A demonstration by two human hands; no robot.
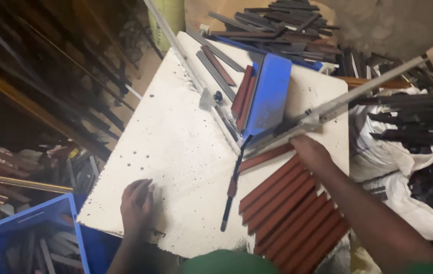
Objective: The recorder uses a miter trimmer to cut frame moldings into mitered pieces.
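A: What is difficult to see here?

B: The lower end of the row of flat reddish-brown strips (290, 213) is cut off by the edge of the view, and a green cloth covers a part of it. The fingertips of the right hand (312, 152) go under the long grey metal bar (328, 109), so I cannot tell if they grip something.

A: And the left hand (136, 205)?

B: It lies flat and loosely open on the white speckled counter (176, 137), holding nothing. It is well apart from the strips, on the far left side of them.

A: Where are the strips relative to the right hand?

B: The right hand rests on the upper end of the row, touching the top strips. Just above the row stands the blue flat metal plate (269, 94), tilted, with some more reddish strips beside it.

A: How do the things look?

B: The strips are thin, long and smooth, lying side by side and slanted. Left of them lies a thin dark rod (231, 195). The counter surface is rough, with black dots. Right of the strips are white sacks (404, 172) with dark bars on them, blurred.
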